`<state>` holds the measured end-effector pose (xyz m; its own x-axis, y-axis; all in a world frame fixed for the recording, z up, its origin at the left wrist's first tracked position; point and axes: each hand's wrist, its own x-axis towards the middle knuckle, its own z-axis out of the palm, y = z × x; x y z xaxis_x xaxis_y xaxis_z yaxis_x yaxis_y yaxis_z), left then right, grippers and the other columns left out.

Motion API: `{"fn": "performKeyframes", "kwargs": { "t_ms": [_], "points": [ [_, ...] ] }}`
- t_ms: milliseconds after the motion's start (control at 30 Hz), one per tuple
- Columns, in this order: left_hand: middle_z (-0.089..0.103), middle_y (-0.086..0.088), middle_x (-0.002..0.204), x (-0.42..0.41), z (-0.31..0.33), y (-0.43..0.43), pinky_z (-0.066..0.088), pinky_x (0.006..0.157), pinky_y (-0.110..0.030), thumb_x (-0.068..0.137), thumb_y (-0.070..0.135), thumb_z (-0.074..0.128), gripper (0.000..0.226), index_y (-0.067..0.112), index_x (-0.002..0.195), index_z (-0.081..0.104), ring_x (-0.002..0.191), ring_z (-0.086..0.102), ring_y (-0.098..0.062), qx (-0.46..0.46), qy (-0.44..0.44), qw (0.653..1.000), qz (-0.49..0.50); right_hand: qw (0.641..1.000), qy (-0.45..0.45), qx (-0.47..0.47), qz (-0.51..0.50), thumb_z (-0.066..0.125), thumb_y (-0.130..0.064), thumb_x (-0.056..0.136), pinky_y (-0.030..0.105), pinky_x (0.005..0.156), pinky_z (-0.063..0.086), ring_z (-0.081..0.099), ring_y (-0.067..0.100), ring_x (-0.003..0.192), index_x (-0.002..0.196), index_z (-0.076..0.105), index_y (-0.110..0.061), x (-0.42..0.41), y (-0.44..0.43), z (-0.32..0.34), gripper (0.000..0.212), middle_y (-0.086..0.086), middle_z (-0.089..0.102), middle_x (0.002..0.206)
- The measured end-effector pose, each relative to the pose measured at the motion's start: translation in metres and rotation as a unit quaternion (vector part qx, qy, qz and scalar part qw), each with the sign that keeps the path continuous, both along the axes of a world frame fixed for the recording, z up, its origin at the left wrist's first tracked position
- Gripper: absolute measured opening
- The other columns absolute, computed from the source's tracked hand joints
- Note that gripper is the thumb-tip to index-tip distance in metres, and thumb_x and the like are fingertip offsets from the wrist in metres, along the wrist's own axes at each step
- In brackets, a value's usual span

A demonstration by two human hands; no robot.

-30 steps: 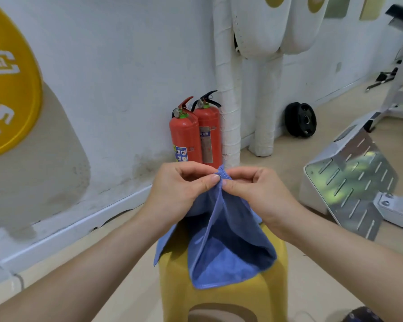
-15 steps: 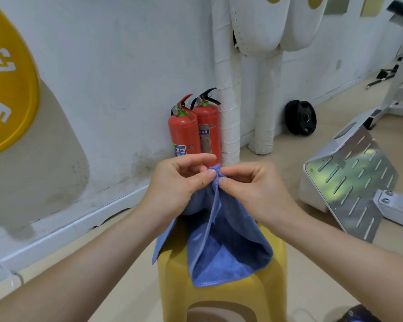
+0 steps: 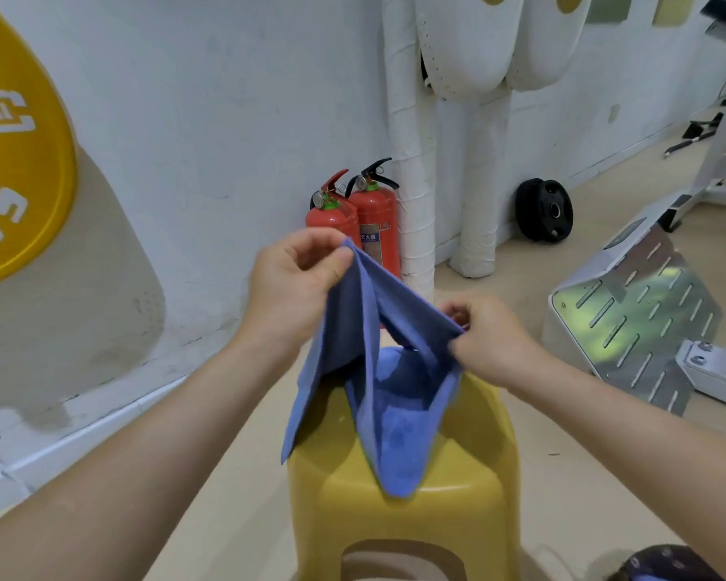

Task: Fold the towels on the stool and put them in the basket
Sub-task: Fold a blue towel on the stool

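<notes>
A blue towel (image 3: 369,358) hangs over the top of a yellow plastic stool (image 3: 403,522) in the middle of the head view. My left hand (image 3: 294,283) pinches one upper corner of the towel, raised above the stool. Lower and to the right, my right hand (image 3: 487,337) pinches the other corner. The cloth stretches between the two hands, and its lower end drapes onto the stool seat. A dark patterned object (image 3: 667,564) shows at the bottom right edge; I cannot tell whether it is the basket.
Two red fire extinguishers (image 3: 361,228) stand against the white wall behind the stool, beside a wrapped white pipe (image 3: 411,169). A black weight plate (image 3: 543,211) leans on the wall. A metal footplate of a gym machine (image 3: 633,325) sits to the right.
My hands, which pinched the towel's corners together, have drawn apart. The left hand rose slightly, the right hand moved right and down, and the towel opened between them.
</notes>
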<state>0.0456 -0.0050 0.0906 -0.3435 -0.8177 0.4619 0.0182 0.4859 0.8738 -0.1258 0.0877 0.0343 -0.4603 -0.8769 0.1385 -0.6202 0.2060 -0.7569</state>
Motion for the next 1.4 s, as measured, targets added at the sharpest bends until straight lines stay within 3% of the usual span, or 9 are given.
{"fn": "performKeyframes", "kwargs": {
  "t_ms": [100, 233, 567, 700, 900, 1000, 1233, 1333, 1400],
  "points": [
    [0.064, 0.010, 0.077, 0.010, 0.012, -0.022, 0.045, 0.067, -0.015, 0.089, 0.007, 0.062, 0.019, 0.025, 0.081, 0.064, 0.067, 0.058, 0.002, 0.009, 0.049, 0.996, 0.072, 0.995, -0.023, 0.083, -0.049, 0.046, 0.011, 0.074, 0.027, 0.054, 0.050, 0.059, 0.024, 0.069, 0.082, 0.059, -0.015, -0.032, 0.005, 0.002, 0.030, 0.007, 0.063, 0.081],
    [0.060, 0.011, 0.075, 0.028, 0.020, -0.042, 0.041, 0.060, -0.014, 0.091, 0.011, 0.060, 0.021, 0.027, 0.079, 0.060, 0.061, 0.052, 0.005, 0.010, 0.068, 0.988, 0.137, 0.974, -0.180, 0.120, -0.071, 0.055, 0.004, 0.087, 0.021, 0.045, 0.052, 0.061, 0.016, 0.053, 0.082, 0.055, -0.015, -0.065, 0.020, 0.025, 0.020, 0.012, 0.062, 0.075],
    [0.058, 0.010, 0.069, 0.043, 0.065, -0.038, 0.030, 0.046, -0.017, 0.088, 0.014, 0.063, 0.018, 0.025, 0.075, 0.068, 0.057, 0.044, -0.006, 0.021, 0.098, 0.994, 0.035, 0.901, -0.251, -0.281, -0.215, 0.039, -0.005, 0.091, 0.021, 0.040, 0.049, 0.059, 0.009, 0.037, 0.080, 0.047, -0.024, -0.068, 0.026, 0.101, 0.023, 0.004, 0.060, 0.074],
    [0.052, 0.007, 0.063, 0.046, 0.069, -0.036, 0.017, 0.042, -0.017, 0.091, 0.006, 0.054, 0.023, 0.019, 0.076, 0.065, 0.047, 0.034, -0.006, 0.099, 0.115, 0.987, -0.048, 0.871, -0.286, -0.337, -0.216, 0.045, -0.008, 0.087, 0.017, 0.037, 0.043, 0.053, 0.007, 0.034, 0.078, 0.055, -0.023, -0.062, 0.034, 0.127, 0.020, -0.006, 0.050, 0.044],
    [0.045, 0.012, 0.059, 0.065, 0.084, -0.039, 0.010, 0.062, -0.019, 0.088, 0.017, 0.048, 0.025, 0.022, 0.069, 0.063, 0.053, 0.027, -0.004, 0.197, 0.171, 0.950, -0.172, 0.891, -0.365, -0.257, -0.078, 0.039, -0.011, 0.085, 0.012, 0.031, 0.021, 0.027, 0.002, 0.029, 0.074, 0.057, -0.018, -0.060, 0.059, 0.158, 0.022, -0.012, 0.028, 0.035],
    [0.042, 0.014, 0.049, 0.060, 0.072, -0.050, 0.009, 0.037, -0.014, 0.087, 0.013, 0.048, 0.027, 0.020, 0.064, 0.060, 0.035, 0.029, -0.001, 0.208, 0.118, 0.958, -0.157, 0.896, -0.414, -0.154, -0.051, 0.034, -0.012, 0.086, 0.009, 0.027, 0.017, 0.026, 0.002, 0.025, 0.077, 0.054, -0.021, -0.066, 0.049, 0.136, 0.023, -0.012, 0.026, 0.033],
    [0.057, 0.002, 0.063, 0.046, -0.029, -0.080, 0.020, 0.033, -0.012, 0.089, 0.005, 0.061, 0.015, 0.016, 0.078, 0.061, 0.045, 0.043, -0.007, 0.219, -0.087, 0.970, 0.062, 0.885, -0.443, 0.034, -0.141, 0.040, -0.010, 0.089, 0.008, 0.025, 0.024, 0.037, 0.000, 0.023, 0.066, 0.046, -0.019, -0.067, 0.017, 0.023, 0.025, -0.010, 0.036, 0.030],
    [0.055, -0.003, 0.073, 0.039, -0.025, -0.079, 0.043, 0.040, -0.015, 0.092, 0.006, 0.058, 0.018, 0.017, 0.078, 0.058, 0.043, 0.054, -0.006, 0.167, -0.015, 0.983, 0.077, 0.910, -0.361, -0.120, -0.166, 0.041, -0.001, 0.087, 0.011, 0.036, 0.040, 0.056, 0.004, 0.034, 0.074, 0.058, -0.012, -0.065, 0.005, 0.028, 0.024, -0.006, 0.047, 0.034],
    [0.056, -0.002, 0.074, 0.031, -0.005, -0.077, 0.057, 0.064, -0.021, 0.094, 0.004, 0.055, 0.019, 0.016, 0.079, 0.056, 0.054, 0.063, -0.010, 0.127, 0.116, 0.984, 0.050, 0.903, -0.291, -0.272, -0.162, 0.040, 0.003, 0.086, 0.017, 0.047, 0.049, 0.056, 0.005, 0.041, 0.080, 0.064, -0.012, -0.063, -0.001, 0.050, 0.029, -0.003, 0.054, 0.045]
  ]
}}
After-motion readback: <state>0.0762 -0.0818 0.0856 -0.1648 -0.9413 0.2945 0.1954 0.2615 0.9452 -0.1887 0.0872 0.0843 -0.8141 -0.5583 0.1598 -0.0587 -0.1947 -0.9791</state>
